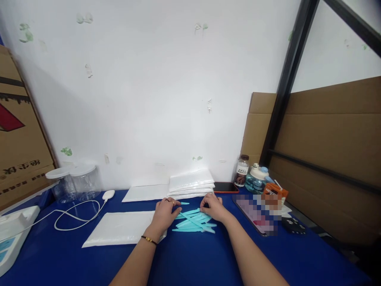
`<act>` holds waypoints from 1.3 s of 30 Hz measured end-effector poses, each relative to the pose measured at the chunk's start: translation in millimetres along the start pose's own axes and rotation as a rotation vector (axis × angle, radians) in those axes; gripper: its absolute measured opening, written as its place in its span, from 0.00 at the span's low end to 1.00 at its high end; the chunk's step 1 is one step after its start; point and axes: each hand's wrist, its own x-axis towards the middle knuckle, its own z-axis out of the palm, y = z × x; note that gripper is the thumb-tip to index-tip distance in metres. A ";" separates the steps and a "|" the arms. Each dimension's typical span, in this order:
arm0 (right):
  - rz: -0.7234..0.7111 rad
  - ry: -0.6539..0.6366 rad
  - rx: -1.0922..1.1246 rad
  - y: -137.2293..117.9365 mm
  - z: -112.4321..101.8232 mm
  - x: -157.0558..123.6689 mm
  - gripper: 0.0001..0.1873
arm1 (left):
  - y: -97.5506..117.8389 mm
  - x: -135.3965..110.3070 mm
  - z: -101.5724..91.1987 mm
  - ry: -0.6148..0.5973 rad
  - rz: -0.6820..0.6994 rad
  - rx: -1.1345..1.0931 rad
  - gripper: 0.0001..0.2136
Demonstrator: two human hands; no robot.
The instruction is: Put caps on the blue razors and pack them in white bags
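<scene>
A loose pile of thin turquoise plastic sticks (195,222) lies on the blue table top (190,258) in front of me. My left hand (165,212), with a ring and a dark bracelet, rests at the pile's left edge, its fingers curled down onto the sticks. At the pile's far right edge, my right hand (212,206) has its fingers bent and touches the sticks. I cannot make out whether either hand grips a stick. A flat white padded envelope (119,232) lies just left of my left hand.
A stack of white envelopes (190,183) sits by the wall, with a dark phone (225,187) beside it. A bottle (241,171) and a water jug (256,178) stand at the right. Two clear jars (74,182), a white cable (77,214) and a white device (12,234) are at the left.
</scene>
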 end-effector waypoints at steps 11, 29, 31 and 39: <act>-0.093 0.005 0.117 -13.2 -11.4 -6.4 0.05 | 16.8 1.1 -1.3 -0.197 -0.017 -0.095 0.07; -0.040 -0.011 -0.005 -4.3 -11.7 -6.6 0.06 | -1.4 1.3 -16.5 0.043 -0.180 0.085 0.11; -0.069 -0.046 -0.013 -10.8 -7.1 -6.9 0.06 | 6.1 -0.1 -14.2 -0.040 -0.089 0.035 0.10; -0.141 -0.086 -0.002 -18.7 -5.5 -8.6 0.05 | 13.7 -0.2 1.4 -0.129 0.001 -0.017 0.04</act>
